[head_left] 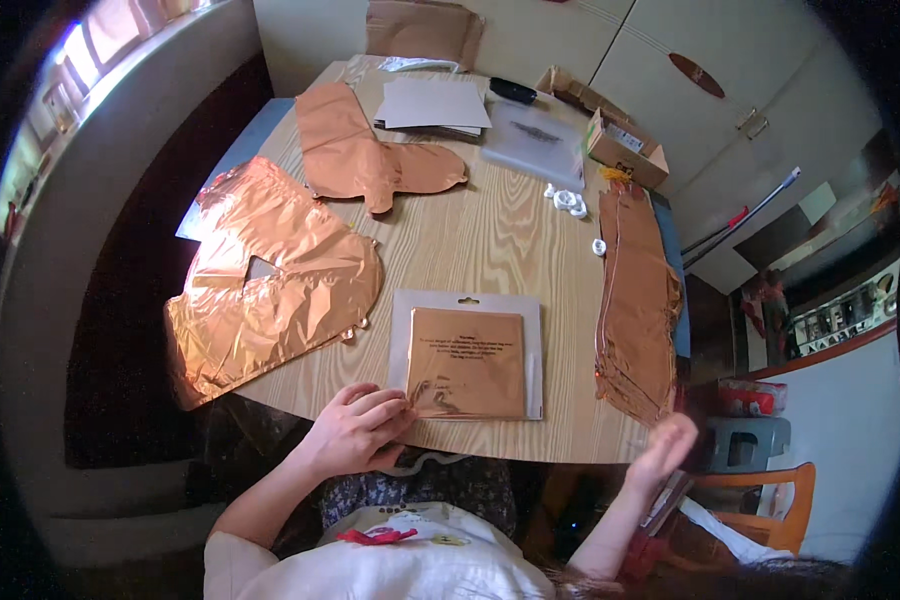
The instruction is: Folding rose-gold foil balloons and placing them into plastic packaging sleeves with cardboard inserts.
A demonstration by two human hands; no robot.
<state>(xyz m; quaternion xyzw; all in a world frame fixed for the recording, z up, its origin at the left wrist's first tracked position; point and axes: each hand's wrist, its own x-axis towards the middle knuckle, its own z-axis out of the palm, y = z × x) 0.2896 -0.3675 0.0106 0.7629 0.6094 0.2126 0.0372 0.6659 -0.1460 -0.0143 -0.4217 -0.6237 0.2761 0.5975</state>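
Observation:
In front of me lies a flat clear pouch (535,350) with a white top edge and a hanging hole, holding a folded copper-coloured foil balloon (470,340). The curled fingers of my left hand (362,432) are closed at the pouch's lower left corner, by the table's front edge. My right hand (667,448) is raised at the right front edge, just below a long folded strip of copper foil (635,290). Its fingers are blurred. To the left spreads a flat, shiny copper foil balloon (310,285) with a small hole, and another flat foil balloon (370,165) lies beyond it.
On the wooden table (510,240), white ribbon rolls (567,200) sit near the strip. Toward the back are a stack of grey-white sheets (432,105), a clear plastic bag (532,145), a black case (512,90) and an open cardboard box (625,148). A wooden chair (800,500) stands at right.

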